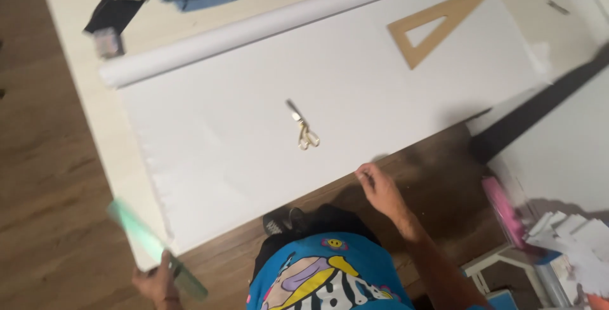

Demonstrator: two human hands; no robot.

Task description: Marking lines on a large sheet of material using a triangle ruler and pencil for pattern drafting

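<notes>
**Wood floor, pale table, big white paper**

Left hand (155, 281) low by the table (76, 5) corner, shut around one end of a long green ruler (149, 241). Ruler blurred, sticking up and out over the floor; looks thin, light and stiff, best gripped near an end. Right hand (375, 186) open, fingertips on the near edge of the white paper sheet (266, 158). Paper soft, thin, easy to crease. Further out: small scissors (303, 127) on the sheet, wooden triangle (441, 23), rolled paper end (254, 31).
</notes>
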